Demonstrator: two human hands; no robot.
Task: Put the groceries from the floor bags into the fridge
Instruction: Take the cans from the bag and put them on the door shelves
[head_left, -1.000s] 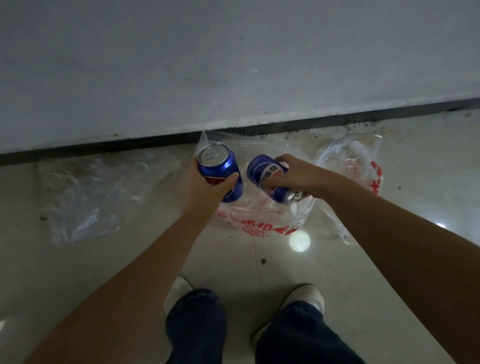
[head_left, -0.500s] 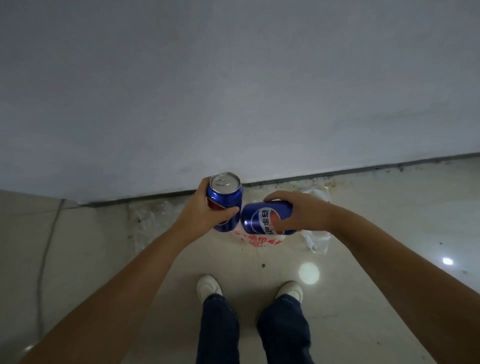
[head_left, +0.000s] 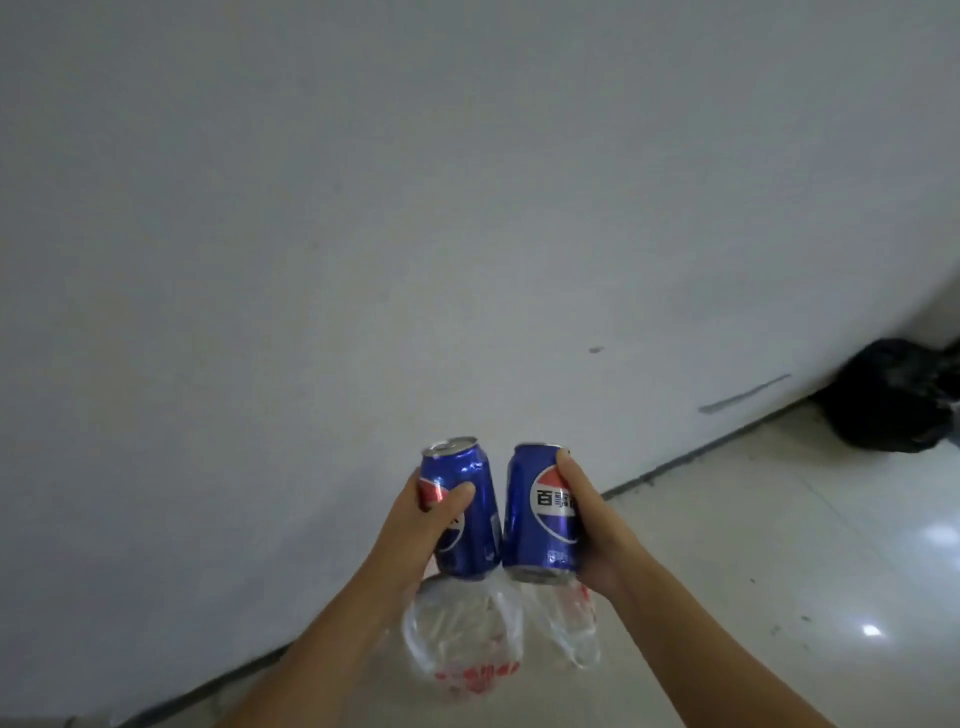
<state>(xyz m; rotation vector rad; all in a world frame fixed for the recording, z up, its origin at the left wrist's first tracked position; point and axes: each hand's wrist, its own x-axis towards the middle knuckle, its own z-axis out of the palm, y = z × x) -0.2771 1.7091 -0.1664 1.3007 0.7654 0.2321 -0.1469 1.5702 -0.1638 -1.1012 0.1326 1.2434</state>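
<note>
Head view: your left hand (head_left: 415, 525) is wrapped round one blue can (head_left: 470, 514), your right hand (head_left: 592, 525) round the other can (head_left: 540, 514); both upright, nearly touching, held above the clear bag (head_left: 462, 639) on the floor. Keep them level and slightly apart as you turn; fridge isn't in view. Glossy pale tile floor (head_left: 753, 545), so watch your footing. Plain white wall (head_left: 363, 234) ahead, black bag (head_left: 893, 400) in the far right corner.

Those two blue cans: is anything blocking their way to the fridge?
No fridge is in view, so that cannot be told. The left hand holds one blue can, the right hand the other can, facing a bare wall.
</note>
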